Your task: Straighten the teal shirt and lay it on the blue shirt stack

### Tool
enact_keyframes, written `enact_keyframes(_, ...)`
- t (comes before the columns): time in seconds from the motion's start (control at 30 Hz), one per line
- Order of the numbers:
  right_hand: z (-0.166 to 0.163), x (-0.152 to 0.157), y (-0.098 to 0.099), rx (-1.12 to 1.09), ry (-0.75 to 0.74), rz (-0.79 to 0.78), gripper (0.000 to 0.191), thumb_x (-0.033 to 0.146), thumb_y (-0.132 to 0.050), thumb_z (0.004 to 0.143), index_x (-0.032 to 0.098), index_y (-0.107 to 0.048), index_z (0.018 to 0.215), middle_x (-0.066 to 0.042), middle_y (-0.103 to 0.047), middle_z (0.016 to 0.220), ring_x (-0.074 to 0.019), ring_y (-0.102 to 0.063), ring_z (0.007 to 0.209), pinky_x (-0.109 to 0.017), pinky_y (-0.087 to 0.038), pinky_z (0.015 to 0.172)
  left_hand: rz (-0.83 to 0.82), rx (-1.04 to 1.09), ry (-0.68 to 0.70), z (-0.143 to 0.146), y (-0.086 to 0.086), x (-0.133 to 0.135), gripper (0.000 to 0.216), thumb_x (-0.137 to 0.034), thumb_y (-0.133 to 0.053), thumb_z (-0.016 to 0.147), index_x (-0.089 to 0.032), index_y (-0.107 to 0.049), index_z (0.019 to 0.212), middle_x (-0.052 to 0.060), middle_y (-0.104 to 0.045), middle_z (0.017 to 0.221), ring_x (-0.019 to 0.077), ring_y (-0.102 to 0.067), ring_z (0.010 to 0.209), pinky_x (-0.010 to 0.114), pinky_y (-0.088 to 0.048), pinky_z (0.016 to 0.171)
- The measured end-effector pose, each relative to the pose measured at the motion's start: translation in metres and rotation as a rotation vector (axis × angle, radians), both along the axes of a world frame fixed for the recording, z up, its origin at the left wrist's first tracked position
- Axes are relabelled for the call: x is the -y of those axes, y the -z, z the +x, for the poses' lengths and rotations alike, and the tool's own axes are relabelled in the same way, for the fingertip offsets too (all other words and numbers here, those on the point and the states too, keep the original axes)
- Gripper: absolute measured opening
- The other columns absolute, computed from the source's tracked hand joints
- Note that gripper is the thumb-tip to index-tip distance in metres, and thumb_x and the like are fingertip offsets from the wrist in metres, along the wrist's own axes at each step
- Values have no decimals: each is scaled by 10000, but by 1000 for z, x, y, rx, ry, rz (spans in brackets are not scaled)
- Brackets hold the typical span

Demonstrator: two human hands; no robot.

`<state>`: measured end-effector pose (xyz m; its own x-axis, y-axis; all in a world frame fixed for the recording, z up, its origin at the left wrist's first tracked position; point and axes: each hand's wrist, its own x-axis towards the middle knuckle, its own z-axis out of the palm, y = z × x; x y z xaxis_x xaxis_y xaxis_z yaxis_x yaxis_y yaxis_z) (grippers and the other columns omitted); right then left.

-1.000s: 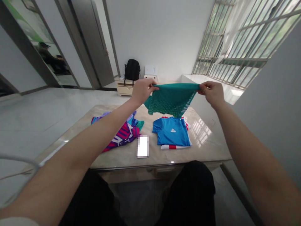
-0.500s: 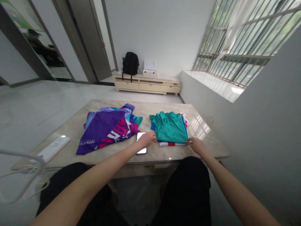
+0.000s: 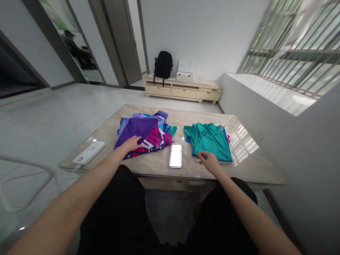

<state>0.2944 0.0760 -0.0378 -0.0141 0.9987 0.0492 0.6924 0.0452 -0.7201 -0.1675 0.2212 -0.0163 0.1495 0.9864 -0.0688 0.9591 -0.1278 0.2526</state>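
Observation:
A folded green shirt [image 3: 209, 141] tops a small stack of folded shirts on the right of the marble table [image 3: 159, 166]. My right hand [image 3: 208, 160] rests at the stack's near edge, fingers loosely curled against the cloth. On the left lies an unfolded heap of shirts with a purple one [image 3: 140, 131] on top. My left hand [image 3: 132, 143] lies flat and open on that purple shirt. A phone [image 3: 175, 155] lies between the two piles.
A white power strip [image 3: 89, 152] sits at the table's left end. Behind the table stands a low cream cabinet [image 3: 182, 92] with a black backpack [image 3: 162, 64] and a white box. A barred window is at the right; another person shows far left.
The green shirt, held up between both hands a second ago, now lies folded on the right stack. My left hand has moved from the stack to the purple shirt.

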Motion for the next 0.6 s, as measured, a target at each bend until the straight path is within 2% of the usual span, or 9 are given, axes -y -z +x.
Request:
enact_keyframes(0.1, -55, -12, 18, -206, -55, -23, 389, 453, -471, 949, 172, -722, 1045, -82, -794, 923, -176, -721, 611, -251, -512, 528, -19, 70, -28, -5, 3, -5, 395, -342, -805, 682, -205, -783, 1051, 143, -741, 1256, 342, -672, 1180, 360, -480, 1018)
enact_keyframes(0.17, -79, -14, 27, -306, -72, -27, 413, 463, -468, 944, 155, -712, 1071, -101, -794, 955, -173, -715, 604, -245, -504, 488, -19, 137, -65, -6, 2, -7, 229, -310, -827, 635, -216, -787, 839, 130, -788, 1078, 346, -711, 1062, 386, -504, 973)
enact_keyframes(0.23, -89, -13, 33, -373, -92, -27, 414, 478, -495, 937, 155, -716, 1072, -105, -794, 980, -168, -706, 608, -240, -495, 481, -7, 232, -107, -7, 0, -7, 145, -301, -842, 604, -221, -736, 662, 109, -787, 877, 340, -725, 955, 406, -519, 935)
enact_keyframes(0.3, -90, -11, 37, -416, -116, -31, 403, 483, -525, 935, 163, -723, 1080, -99, -796, 1002, -158, -692, 606, -239, -491, 493, 29, 362, -147, -9, -5, -7, 182, -313, -853, 594, -220, -696, 594, 83, -751, 746, 320, -718, 886, 409, -526, 916)
enact_keyframes(0.4, -84, -9, 41, -444, -148, -61, 389, 471, -553, 937, 165, -726, 1103, -90, -801, 993, -142, -655, 555, -252, -502, 528, 130, 615, -212, -9, -20, -6, 239, -381, -854, 633, -196, -716, 693, 57, -727, 740, 266, -696, 831, 388, -548, 876)
enact_keyframes(0.5, -82, -10, 45, -447, -174, -114, 376, 442, -589, 922, 163, -736, 1126, -91, -801, 1027, -133, -637, 525, -260, -505, 540, 247, 876, -272, -3, -45, -1, 343, -513, -716, 823, -183, -707, 917, 49, -731, 856, 199, -683, 810, 345, -577, 810)
enact_keyframes(0.57, -84, -12, 44, -453, -175, -141, 388, 440, -613, 908, 167, -744, 1150, -92, -798, 1056, -130, -637, 528, -257, -502, 547, 314, 1149, -260, 8, -65, 12, 342, -534, -590, 938, -207, -679, 988, 38, -730, 934, 166, -686, 853, 315, -585, 820)
enact_keyframes(0.6, -85, -12, 42, -460, -170, -150, 407, 451, -618, 906, 168, -743, 1170, -93, -798, 1052, -129, -633, 528, -254, -497, 546, 330, 1369, -225, 17, -75, 22, 316, -518, -589, 956, -216, -678, 983, 33, -731, 960, 161, -689, 884, 307, -585, 841)
